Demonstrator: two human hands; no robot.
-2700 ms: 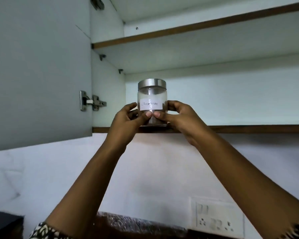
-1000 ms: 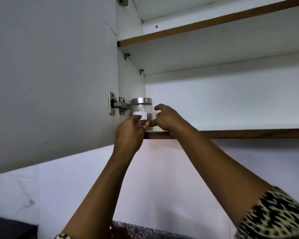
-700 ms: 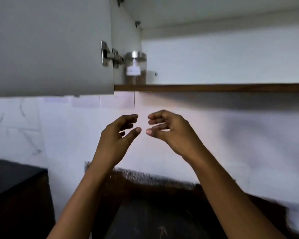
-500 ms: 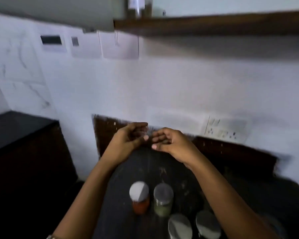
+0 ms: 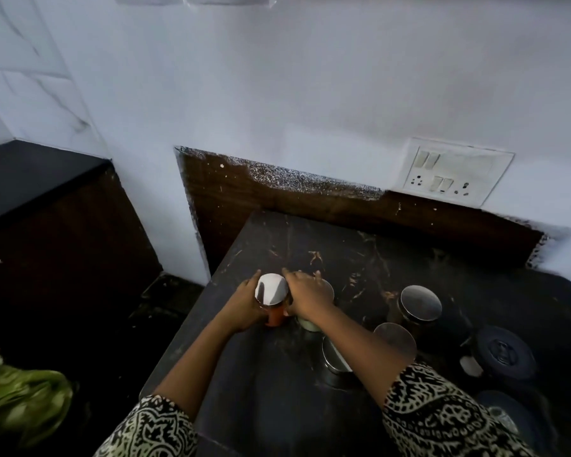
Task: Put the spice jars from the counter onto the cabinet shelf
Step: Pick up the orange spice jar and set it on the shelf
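Spice jar (image 5: 273, 300) with red-orange contents and a metal lid stands upright on the dark counter (image 5: 264, 384), clasped between both hands: left hand (image 5: 244, 308) curls round its left side, right hand (image 5: 307, 296) presses its right, apparently also overlapping the neighbouring jar (image 5: 310, 321).

Left hand (image 5: 244, 308), right hand (image 5: 305, 300) clasping red spice jar (image 5: 272, 300), dark counter (image 5: 277, 390)
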